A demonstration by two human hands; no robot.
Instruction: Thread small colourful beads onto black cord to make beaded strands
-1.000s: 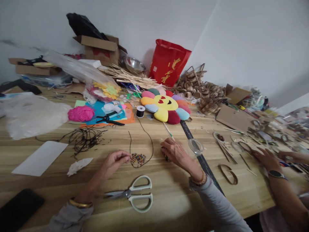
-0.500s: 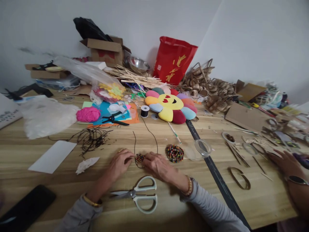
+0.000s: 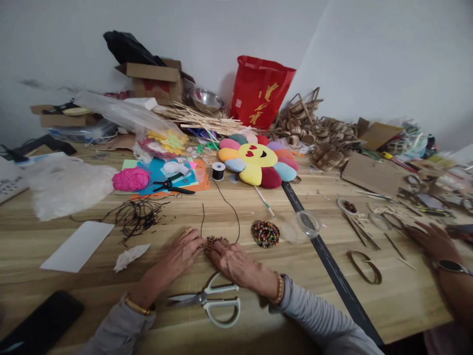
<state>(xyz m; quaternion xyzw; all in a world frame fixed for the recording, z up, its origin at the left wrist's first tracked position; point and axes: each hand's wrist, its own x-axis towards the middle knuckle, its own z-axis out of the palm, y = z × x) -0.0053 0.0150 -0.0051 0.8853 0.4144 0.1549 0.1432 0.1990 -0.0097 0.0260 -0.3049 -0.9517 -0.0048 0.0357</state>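
Observation:
My left hand and my right hand lie close together on the wooden table, fingertips meeting at a small cluster of coloured beads. Both hands press their fingers around that cluster. A thin black cord loops up from the beads toward a black thread spool. A round coil of multicoloured beads lies just right of my right hand. White-handled scissors sit below my hands.
A flower-shaped plush cushion, a clear round lid, a black ruler strip, tangled black cord, a pink yarn ball and a dark phone lie around. Another person's hand works at the right.
My right hand left the coiled beads and came left to join my left hand at the small bead cluster; both hands now close in on it.

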